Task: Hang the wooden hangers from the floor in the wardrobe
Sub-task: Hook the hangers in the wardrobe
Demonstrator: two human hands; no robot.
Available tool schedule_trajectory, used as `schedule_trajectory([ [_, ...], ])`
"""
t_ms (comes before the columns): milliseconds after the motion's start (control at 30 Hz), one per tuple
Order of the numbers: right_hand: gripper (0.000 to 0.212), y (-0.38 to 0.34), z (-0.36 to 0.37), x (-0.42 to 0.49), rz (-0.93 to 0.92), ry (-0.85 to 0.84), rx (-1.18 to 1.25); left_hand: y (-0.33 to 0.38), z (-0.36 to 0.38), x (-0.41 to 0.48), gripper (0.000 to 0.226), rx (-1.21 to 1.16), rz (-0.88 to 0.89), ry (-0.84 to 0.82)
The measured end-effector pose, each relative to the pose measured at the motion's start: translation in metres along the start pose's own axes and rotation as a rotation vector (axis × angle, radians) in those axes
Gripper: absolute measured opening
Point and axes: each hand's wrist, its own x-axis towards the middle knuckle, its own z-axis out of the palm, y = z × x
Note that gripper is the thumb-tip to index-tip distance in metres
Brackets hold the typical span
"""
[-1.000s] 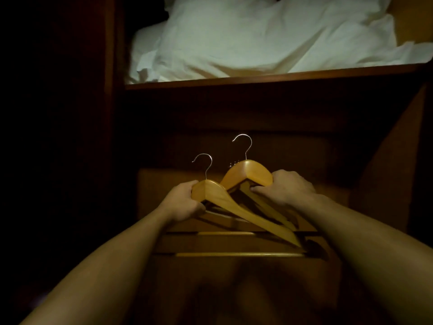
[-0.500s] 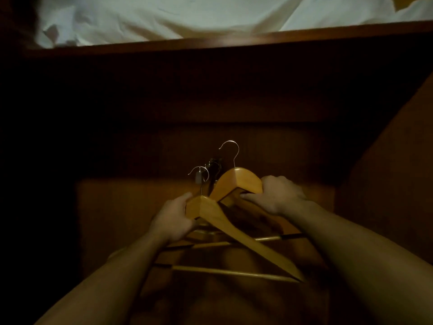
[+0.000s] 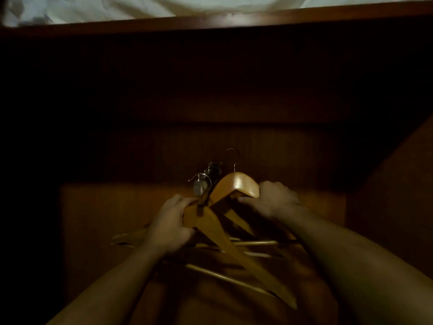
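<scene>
Nearest me, the pale lower bars [image 3: 225,279] of the hangers cross one another between my forearms, so the first thing I want is to keep them from locking together as I raise the load. My left hand [image 3: 172,222] is curled tight round the crown of the near hanger [image 3: 210,228], whose long arm slants down to my right over those bars. A little farther in, my right hand [image 3: 275,200] grasps the far hanger [image 3: 235,185] at its rounded top, fingers wrapped under the wood. Both hangers are off the floor and held inside the wardrobe, close together, the two crowns almost touching. Beyond them the near hook [image 3: 203,176] sits beside a small metal block [image 3: 199,187] that I cannot identify, and the far hook [image 3: 234,152] rises behind, with darker hooks between that I cannot count. I judge the sound way is to spread my hands slightly, turn both hooks the same way, and offer one at a time. I see no rail in the dark back of the wardrobe, so I should look up first. Above is the shelf edge [image 3: 210,22] with white bedding [image 3: 140,5] on it.
</scene>
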Motion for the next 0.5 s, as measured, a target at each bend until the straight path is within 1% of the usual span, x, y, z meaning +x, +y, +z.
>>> schedule_trajectory([
  [100,0.061,0.002,0.005,0.004,0.0,0.0,0.019,-0.001,0.0,-0.002,0.057,0.034,0.028,0.027],
  [233,0.056,0.005,0.002,0.008,-0.01,0.103,-0.003,-0.001,0.003,-0.007,0.033,0.036,0.05,0.043],
  [333,0.051,0.008,-0.002,0.011,-0.011,0.12,0.009,0.003,0.003,-0.008,0.037,0.017,0.041,0.018],
  [433,0.047,0.002,0.001,0.01,-0.046,0.089,-0.009,0.009,0.003,-0.01,0.034,-0.069,0.032,-0.037],
  [500,0.048,-0.005,0.008,0.008,-0.066,0.059,-0.027,0.01,0.003,-0.01,0.033,-0.075,0.025,-0.04],
])
